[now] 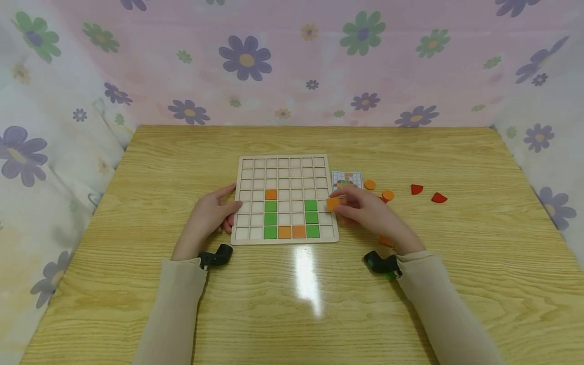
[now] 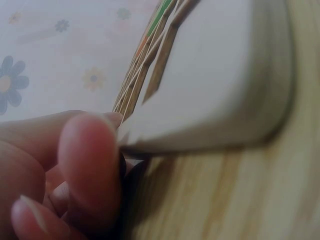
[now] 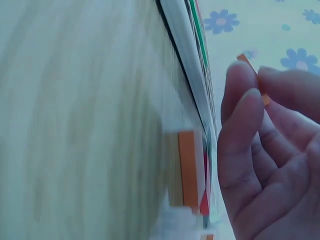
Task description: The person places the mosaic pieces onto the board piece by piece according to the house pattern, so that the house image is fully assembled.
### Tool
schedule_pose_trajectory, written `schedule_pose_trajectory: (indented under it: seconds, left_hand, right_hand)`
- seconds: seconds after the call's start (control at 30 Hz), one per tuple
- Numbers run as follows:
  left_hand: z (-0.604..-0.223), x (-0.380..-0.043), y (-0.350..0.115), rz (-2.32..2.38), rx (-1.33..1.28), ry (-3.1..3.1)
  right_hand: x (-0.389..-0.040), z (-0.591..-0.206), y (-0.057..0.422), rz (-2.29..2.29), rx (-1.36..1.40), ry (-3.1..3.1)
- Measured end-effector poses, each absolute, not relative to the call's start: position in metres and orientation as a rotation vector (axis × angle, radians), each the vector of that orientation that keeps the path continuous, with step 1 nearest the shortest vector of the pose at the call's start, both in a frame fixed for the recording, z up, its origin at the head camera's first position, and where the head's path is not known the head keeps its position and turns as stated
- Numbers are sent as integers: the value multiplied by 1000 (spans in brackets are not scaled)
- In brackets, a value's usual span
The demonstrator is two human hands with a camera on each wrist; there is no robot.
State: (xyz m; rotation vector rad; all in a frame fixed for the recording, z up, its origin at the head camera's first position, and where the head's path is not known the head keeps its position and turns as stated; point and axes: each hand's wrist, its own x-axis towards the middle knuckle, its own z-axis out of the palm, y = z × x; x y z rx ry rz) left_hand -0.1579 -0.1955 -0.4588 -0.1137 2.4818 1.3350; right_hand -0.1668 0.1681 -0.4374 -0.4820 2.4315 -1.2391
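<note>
A wooden grid board [image 1: 284, 198] lies on the table with several green tiles [image 1: 270, 219] and orange tiles [image 1: 285, 232] set in its lower cells. My left hand [image 1: 211, 215] holds the board's left edge, thumb at the rim; the left wrist view shows that thumb [image 2: 90, 155] close up beside the board's corner. Between thumb and fingertips, my right hand [image 1: 371, 215] pinches an orange square tile [image 1: 333, 204] over the board's right edge. In the right wrist view the pinched tile shows edge-on, partly covered by the fingers.
A small pattern card [image 1: 345, 178] lies right of the board, partly behind the right hand. Round orange pieces [image 1: 370, 185] and red quarter-circle pieces [image 1: 439, 197] are scattered to the right. More orange pieces [image 1: 386, 242] lie under the right wrist. A flowered cloth [image 1: 292, 61] stands behind the table.
</note>
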Motion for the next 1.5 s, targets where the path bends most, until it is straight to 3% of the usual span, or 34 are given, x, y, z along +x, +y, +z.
schedule_pose_trajectory:
  seconds: [1.07,1.5]
  left_hand:
    - [-456,-157,-195,1317,-92,2498]
    - [-457,-157,-196,1318,-85,2501]
  right_hand:
    - [-181,-439,110,-1456,-321,2286]
    - [-189,-440,91,-1334,-351,2365]
